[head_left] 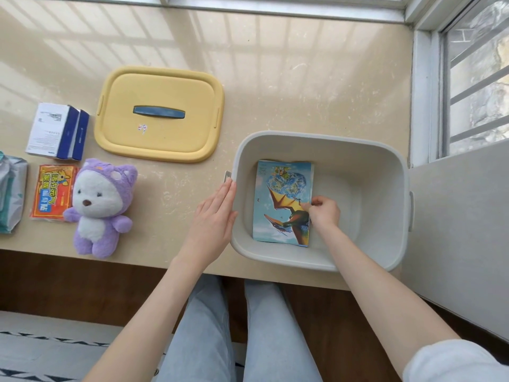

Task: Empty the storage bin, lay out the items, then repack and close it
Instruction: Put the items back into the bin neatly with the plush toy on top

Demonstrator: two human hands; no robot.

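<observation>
Storage bin (pixel 316 137), light rigid plastic, sits at the front of the tabletop (pixel 275 78), left hand (pixel 217 216) flat against its wall, right hand (pixel 325 213) pinching the thin, probably floppy pterosaur-print booklet (pixel 281 188) inside by its right edge.

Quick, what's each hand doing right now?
Left hand: open, fingers straight, against the bin's left outer side.
Right hand: inside the bin, pinching the picture booklet's right edge.
</observation>
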